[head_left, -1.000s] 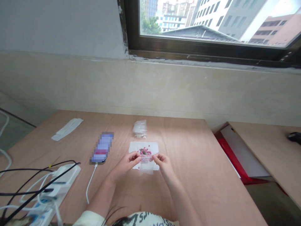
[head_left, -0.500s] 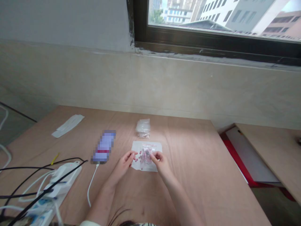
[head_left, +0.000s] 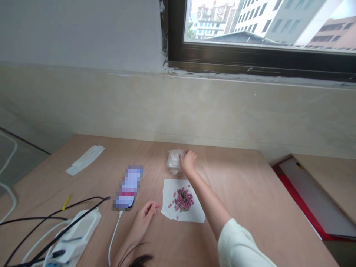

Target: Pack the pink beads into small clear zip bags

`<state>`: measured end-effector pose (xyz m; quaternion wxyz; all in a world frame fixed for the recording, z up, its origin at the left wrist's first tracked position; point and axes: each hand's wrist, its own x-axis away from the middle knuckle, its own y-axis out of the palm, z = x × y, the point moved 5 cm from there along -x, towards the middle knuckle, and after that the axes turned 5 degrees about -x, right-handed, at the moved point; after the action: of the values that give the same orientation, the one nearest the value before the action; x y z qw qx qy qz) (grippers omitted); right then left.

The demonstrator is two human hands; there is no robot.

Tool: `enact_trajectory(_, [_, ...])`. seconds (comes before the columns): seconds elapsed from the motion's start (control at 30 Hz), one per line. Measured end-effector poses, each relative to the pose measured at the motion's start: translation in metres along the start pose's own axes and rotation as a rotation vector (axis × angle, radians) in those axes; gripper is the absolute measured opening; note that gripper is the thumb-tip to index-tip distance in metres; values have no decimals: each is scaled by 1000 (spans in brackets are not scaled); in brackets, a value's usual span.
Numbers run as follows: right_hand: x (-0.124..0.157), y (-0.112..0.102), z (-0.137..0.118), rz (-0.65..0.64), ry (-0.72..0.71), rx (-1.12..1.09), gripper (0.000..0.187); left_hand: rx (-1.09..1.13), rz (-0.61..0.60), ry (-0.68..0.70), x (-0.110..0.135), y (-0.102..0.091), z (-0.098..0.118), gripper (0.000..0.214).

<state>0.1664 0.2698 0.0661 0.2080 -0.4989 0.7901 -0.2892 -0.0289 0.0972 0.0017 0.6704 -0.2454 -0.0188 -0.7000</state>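
Observation:
A loose heap of small pink beads [head_left: 187,200], with darker pieces in its middle, lies on a white sheet of paper [head_left: 169,214]. Behind the paper is a pile of clear plastic bags [head_left: 174,160]. My right hand [head_left: 189,161] reaches over the paper's right side to that pile, its fingers closed on the right edge of a bag. My left hand [head_left: 148,212] rests on the table left of the paper, fingers curled together. Whether anything is between them is hidden.
A phone [head_left: 128,187] on a white cable lies to the left. Farther left are a folded white strip [head_left: 85,160] and a power strip [head_left: 80,226] with black and white cables. Wall and window rise behind the wooden table [head_left: 236,193].
My right hand has moved from the paper back to the plastic bags. The clear bag over the beads is off, and the heap shows. My left hand has drawn back from the paper's left edge.

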Motion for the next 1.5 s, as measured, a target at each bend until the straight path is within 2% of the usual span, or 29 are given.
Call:
enact_trajectory(0.1, [23, -28, 18, 114, -84, -54, 16, -38, 48, 29, 2, 1, -7, 39])
enact_trajectory(0.17, [48, -50, 44, 127, -88, -128, 18, -60, 45, 47, 5, 4, -12, 40])
enact_trajectory(0.27, [94, -80, 102, 62, 64, -92, 26, -137, 24, 71, 15, 9, -19, 40])
enact_trajectory(0.37, [138, -105, 159, 27, 234, 81, 27, -200, 4, 139, 29, 14, -21, 35])
enact_trajectory(0.47, [163, -119, 188, 35, 294, 249, 30, -243, -7, 243, 43, 19, -16, 31])
enact_trajectory(0.57, [171, -121, 190, 58, 232, 341, 33, -295, 28, 309, 50, 22, -10, 34])
enact_trajectory(0.67, [170, -117, 184, 63, 188, 392, 33, -291, 88, 312, 49, 23, -7, 37])
enact_trajectory(0.93, [171, -117, 183, 72, 181, 417, 31, -92, 214, 122, 40, 14, -28, 39])
enact_trajectory(1.17, [170, -116, 183, 83, 155, 406, 30, -28, 182, 79, 26, 14, -23, 43])
enact_trajectory(1.37, [170, -115, 184, 78, 192, 430, 30, -64, 133, 74, 26, 13, -18, 41])
enact_trajectory(1.5, [170, -115, 182, 68, 190, 423, 30, -104, 94, 84, 26, 14, -22, 39])
